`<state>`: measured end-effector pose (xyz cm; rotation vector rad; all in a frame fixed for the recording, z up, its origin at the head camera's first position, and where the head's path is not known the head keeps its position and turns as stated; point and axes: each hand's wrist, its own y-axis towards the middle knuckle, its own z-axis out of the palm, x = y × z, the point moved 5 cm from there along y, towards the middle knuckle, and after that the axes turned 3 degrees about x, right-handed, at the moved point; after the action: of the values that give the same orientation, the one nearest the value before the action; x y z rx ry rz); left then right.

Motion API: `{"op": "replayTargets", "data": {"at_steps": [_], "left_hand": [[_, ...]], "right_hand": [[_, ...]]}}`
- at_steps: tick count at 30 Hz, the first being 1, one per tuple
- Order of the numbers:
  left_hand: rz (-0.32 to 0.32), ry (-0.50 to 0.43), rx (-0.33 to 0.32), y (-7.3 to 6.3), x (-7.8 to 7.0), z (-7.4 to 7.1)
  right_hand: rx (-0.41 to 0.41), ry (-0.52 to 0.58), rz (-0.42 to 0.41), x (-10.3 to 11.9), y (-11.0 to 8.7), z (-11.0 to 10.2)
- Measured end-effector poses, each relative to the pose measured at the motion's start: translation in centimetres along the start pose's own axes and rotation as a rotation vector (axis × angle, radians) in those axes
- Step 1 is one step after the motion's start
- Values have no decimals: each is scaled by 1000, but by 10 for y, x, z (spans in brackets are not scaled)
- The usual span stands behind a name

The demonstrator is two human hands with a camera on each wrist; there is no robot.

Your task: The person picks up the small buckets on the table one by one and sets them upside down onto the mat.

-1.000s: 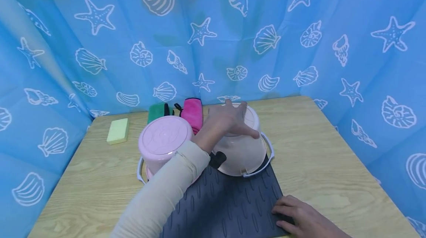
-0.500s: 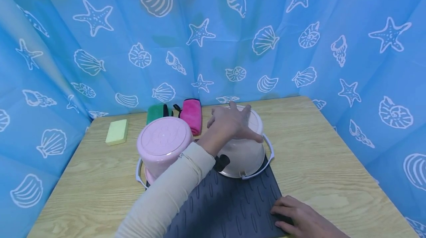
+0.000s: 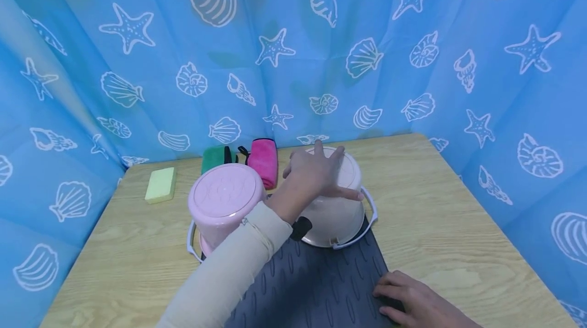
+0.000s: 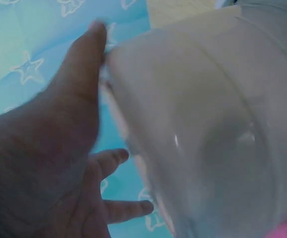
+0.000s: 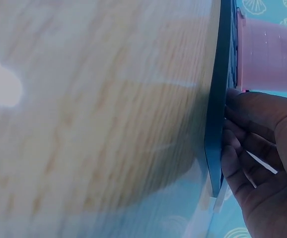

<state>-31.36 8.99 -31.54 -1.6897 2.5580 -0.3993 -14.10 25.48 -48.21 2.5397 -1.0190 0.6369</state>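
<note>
My left hand (image 3: 316, 170) lies with fingers spread over the base of an upturned beige bucket (image 3: 335, 216). In the left wrist view, the thumb of the left hand (image 4: 59, 114) runs along the bucket's edge (image 4: 198, 119). The bucket stands on a dark ribbed mat (image 3: 316, 287), its pale handle hanging at the right. To its left, a pink bucket (image 3: 224, 190) is also upside down, partly covered by the sleeve. At the mat's near right corner rests my right hand (image 3: 410, 297). In the right wrist view, fingertips of the right hand (image 5: 267, 148) touch the mat's surface.
A yellow sponge (image 3: 160, 185) lies at the table's left. Behind the pink bucket are a folded green cloth (image 3: 214, 159) and a rolled pink cloth (image 3: 264, 162). A blue shell-patterned curtain (image 3: 284, 83) surrounds the wooden table (image 3: 440, 206).
My left hand has shifted slightly to the right across the bucket's base. The head view has moved a little. My right hand stays at the mat's corner.
</note>
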Motion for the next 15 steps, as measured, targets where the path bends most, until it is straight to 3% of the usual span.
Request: {"op": "replayTargets", "data": {"at_steps": [4, 8, 12, 15], "left_hand": [[36, -92, -63, -9, 13, 2], [137, -187, -218, -24, 30, 2], [250, -293, -392, -51, 49, 5], [322, -345, -513, -75, 62, 9]], "right_hand": [[-5, -9, 0, 1, 0, 1], [-26, -15, 19, 3, 0, -3], [-134, -58, -8, 6, 1, -16], [-211, -111, 15, 6, 0, -29]]}}
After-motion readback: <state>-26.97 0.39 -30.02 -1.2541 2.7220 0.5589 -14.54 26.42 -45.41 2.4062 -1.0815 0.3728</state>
